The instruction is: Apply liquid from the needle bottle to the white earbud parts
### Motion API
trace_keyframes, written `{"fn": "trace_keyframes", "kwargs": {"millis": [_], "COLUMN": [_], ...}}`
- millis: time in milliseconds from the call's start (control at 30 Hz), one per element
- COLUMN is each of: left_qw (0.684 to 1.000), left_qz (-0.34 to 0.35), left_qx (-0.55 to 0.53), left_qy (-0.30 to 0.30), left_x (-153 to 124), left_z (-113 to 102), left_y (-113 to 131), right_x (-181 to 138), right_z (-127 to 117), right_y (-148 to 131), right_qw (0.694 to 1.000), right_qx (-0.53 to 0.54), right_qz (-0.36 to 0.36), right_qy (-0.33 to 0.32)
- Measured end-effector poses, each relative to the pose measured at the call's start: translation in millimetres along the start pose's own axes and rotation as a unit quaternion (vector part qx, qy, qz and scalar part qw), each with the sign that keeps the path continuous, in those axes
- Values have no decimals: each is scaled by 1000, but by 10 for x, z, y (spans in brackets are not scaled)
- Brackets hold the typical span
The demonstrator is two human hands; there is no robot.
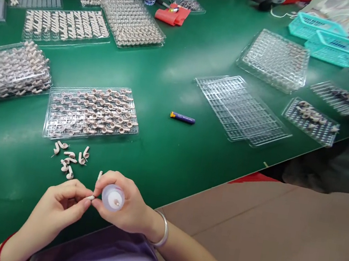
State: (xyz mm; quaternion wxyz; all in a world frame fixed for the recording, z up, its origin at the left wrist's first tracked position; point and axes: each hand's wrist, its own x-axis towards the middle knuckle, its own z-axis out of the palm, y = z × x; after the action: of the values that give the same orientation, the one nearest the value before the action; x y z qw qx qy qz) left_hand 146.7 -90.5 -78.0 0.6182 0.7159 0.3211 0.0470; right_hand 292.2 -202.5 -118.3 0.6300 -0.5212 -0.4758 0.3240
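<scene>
Left hand: pinching one pale earbud shell, over near side of bench. Right hand: curled round translucent bottle, thumb beside the shell. Loose earbud shells: just beyond. Handling: steady pinch, light pressure advisable.

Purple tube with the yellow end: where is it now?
In the head view, the purple tube lies near the picture's middle on the green table, between the tray of pale pieces at left and the see-through trays at right.
</scene>
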Motion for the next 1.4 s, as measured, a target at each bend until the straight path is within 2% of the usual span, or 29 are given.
{"fn": "trace_keyframes", "kwargs": {"millis": [267,467,733,1033,1400], "left_qw": [999,998,995,995,990], "left_qz": [-28,-14,-32,-26,-49], "left_qx": [-36,-52,-96,-96,-115], "left_qy": [-15,-12,-24,-29,-57], "left_x": [14,29,5,-18,-76], "left_z": [7,38,52,65,54], "left_y": [8,-6,-14,-50,-118], "right_x": [18,4,1,-37,-65], "right_z": [-36,-34,-24,-1,18], "right_y": [-2,5,-3,13,38], "right_qw": [1000,1000,999,998,996], "right_qx": [5,15,50,61,89], "right_qz": [0,6,-14,10,-26], "right_qy": [-14,-13,-3,-1,14]}}
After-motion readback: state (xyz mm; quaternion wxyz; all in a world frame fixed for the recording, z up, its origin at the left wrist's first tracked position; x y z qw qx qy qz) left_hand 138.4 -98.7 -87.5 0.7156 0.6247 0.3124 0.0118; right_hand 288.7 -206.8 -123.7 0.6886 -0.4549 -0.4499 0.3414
